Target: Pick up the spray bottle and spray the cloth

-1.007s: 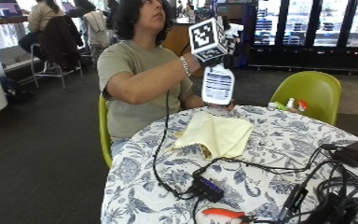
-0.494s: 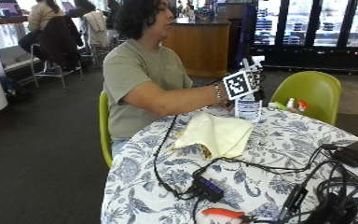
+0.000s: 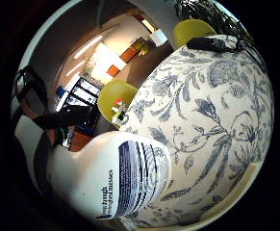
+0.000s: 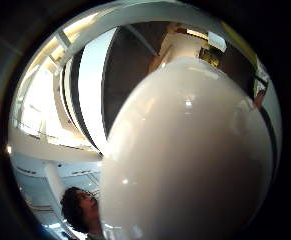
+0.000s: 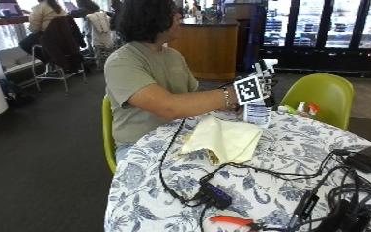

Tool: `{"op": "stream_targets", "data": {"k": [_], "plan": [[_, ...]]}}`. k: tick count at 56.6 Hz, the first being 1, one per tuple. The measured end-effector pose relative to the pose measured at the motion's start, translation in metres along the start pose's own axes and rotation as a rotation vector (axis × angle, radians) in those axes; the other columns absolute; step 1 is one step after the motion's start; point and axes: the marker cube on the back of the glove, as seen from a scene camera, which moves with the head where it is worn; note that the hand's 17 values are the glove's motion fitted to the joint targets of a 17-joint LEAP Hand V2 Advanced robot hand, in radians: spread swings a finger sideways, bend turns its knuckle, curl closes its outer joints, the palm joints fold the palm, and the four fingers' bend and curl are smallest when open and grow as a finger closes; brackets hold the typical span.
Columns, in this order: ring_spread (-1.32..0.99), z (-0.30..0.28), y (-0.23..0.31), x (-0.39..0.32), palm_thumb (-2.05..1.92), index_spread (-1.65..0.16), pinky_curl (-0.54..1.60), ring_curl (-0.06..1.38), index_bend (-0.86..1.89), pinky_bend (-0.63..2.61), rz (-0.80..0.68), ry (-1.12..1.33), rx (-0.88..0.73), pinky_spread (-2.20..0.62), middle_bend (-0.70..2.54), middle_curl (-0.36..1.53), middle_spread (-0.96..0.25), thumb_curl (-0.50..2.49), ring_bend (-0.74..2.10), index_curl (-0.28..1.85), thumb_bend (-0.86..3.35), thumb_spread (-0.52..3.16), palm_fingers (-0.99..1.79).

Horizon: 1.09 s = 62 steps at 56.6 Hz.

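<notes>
The spray bottle (image 5: 257,114) is held upright on the table (image 5: 282,159) beyond the yellow cloth (image 5: 224,139) by the gloved right hand (image 5: 263,87); its curled fingers are largely hidden.

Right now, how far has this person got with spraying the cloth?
Picked up: the gloved right hand holds the white spray bottle, which looks upright with its base at or near the flowered tablecloth, just past the yellow cloth. Whether any spray has landed can't be told; the cloth shows no wet patch. Possibly left: aiming at the cloth and squeezing the trigger.
</notes>
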Motion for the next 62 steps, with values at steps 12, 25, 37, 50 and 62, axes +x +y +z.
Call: {"op": "stream_targets", "data": {"k": [12,25,37,50,62], "plan": [[-0.14,-0.024,0.025,-0.001,0.88,-0.25,0.42,0.45,0.19,0.49,0.058,0.098,-0.071,-0.21,0.48,0.5,-0.11,0.73,0.62,0.61,-0.06,0.71,1.09],[-0.08,-0.094,0.113,-0.053,0.72,-0.32,0.37,0.35,0.11,0.38,-0.023,0.304,-0.297,0.14,0.21,0.4,-0.02,0.57,0.33,0.47,-0.05,0.93,0.33],[-0.06,-0.167,0.192,-0.068,0.51,-0.37,0.33,0.32,0.15,0.29,0.003,0.623,-0.452,0.21,0.2,0.38,0.01,0.45,0.29,0.39,-0.06,0.96,0.31],[-0.05,-0.21,0.257,-0.049,0.47,-0.38,0.32,0.31,0.15,0.23,0.057,0.815,-0.492,0.21,0.2,0.37,0.02,0.4,0.27,0.34,-0.03,0.96,0.33],[-0.07,-0.228,0.306,-0.037,0.54,-0.39,0.31,0.31,0.16,0.18,0.031,0.953,-0.532,0.21,0.21,0.37,0.0,0.38,0.25,0.32,-0.01,1.0,0.36]]}}
